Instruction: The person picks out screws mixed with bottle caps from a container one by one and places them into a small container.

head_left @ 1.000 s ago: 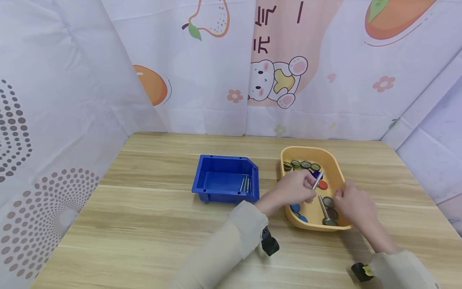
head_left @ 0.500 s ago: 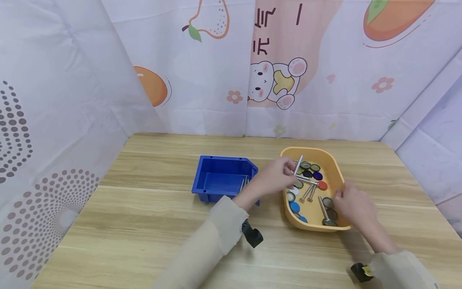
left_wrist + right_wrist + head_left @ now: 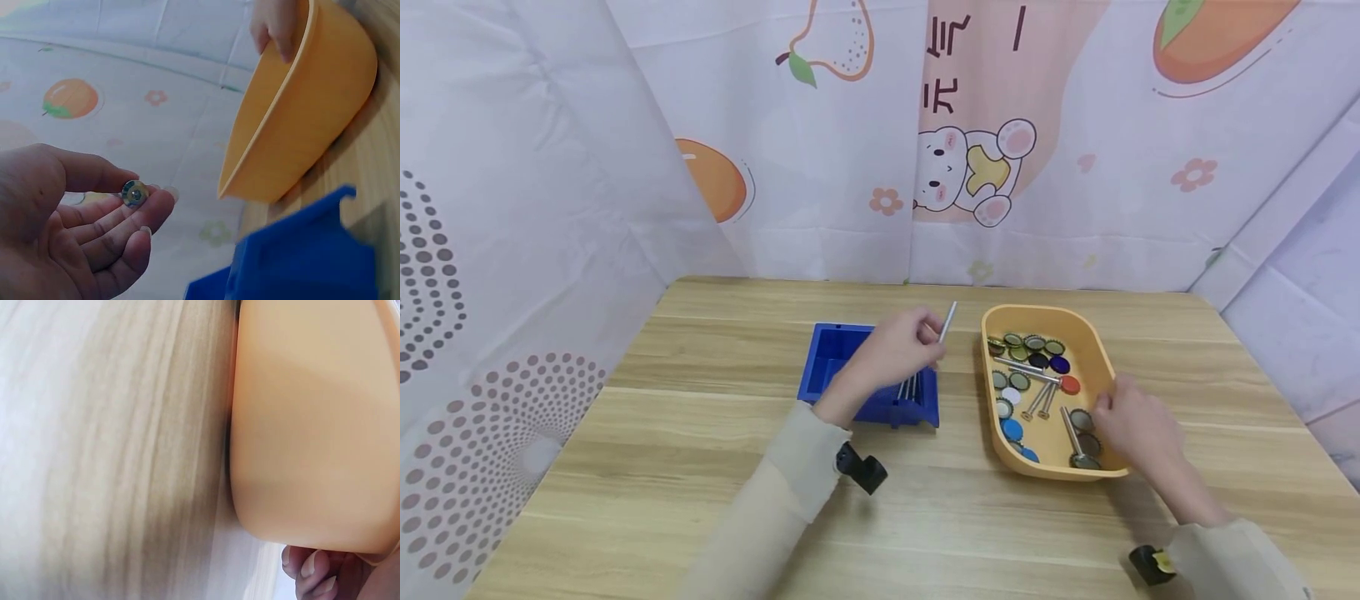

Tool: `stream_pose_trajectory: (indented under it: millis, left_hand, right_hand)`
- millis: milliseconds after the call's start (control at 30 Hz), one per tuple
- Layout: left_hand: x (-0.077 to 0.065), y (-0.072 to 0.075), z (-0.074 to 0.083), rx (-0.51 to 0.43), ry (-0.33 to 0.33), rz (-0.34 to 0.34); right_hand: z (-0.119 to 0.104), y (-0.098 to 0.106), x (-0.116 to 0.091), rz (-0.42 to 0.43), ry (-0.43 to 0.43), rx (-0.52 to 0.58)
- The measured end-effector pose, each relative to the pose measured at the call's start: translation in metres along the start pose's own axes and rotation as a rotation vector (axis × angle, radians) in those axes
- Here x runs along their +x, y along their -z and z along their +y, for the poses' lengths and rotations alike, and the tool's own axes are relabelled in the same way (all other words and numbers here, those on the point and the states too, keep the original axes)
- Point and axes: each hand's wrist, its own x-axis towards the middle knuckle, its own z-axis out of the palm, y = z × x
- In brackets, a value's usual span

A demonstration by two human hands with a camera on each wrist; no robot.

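My left hand (image 3: 898,346) is raised over the right part of the blue bin (image 3: 810,379). Between thumb and fingertips it pinches a silver bolt (image 3: 948,322), whose shank points up and away. The left wrist view shows the round bolt head (image 3: 134,194) end-on. A few similar bolts (image 3: 912,387) lie in the bin, partly behind the hand. My right hand (image 3: 1138,421) grips the right rim of the yellow tub (image 3: 1099,354); in the right wrist view its curled fingers (image 3: 309,565) show at the tub's edge.
Inside the tub lie several bolts (image 3: 1048,398) and many bottle caps (image 3: 1034,342) in blue, red, white, black and gold. A strip of wooden table (image 3: 958,433) separates bin and tub. A printed curtain (image 3: 820,242) hangs behind the table's far edge.
My left hand has lifted the bolt from the yellow tub and carried it left to the blue bin. My right hand keeps its place on the tub's rim.
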Motion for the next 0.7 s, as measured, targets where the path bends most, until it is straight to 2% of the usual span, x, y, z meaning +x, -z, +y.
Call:
stream_pose_trajectory:
  millis: [167,367,600,700]
  left_hand:
    - [-0.008,0.018,-0.015,0.023,0.021,-0.004]
    - [-0.012,0.024,-0.033,0.105,0.066,-0.008]
    - [-0.013,0.026,-0.044,0.345,0.138,-0.061]
    - [-0.013,0.026,-0.045,0.405,0.151,-0.073]
  right_hand:
    - [-0.001,-0.001,0.0,-0.001,0.001,0.002]
    - [-0.001,0.0,-0.001,0.002,0.004,0.005]
    - [0.0,-0.001,-0.001,-0.001,0.0,0.004]
    - [0.0,-0.001,-0.001,0.006,0.005,0.004]
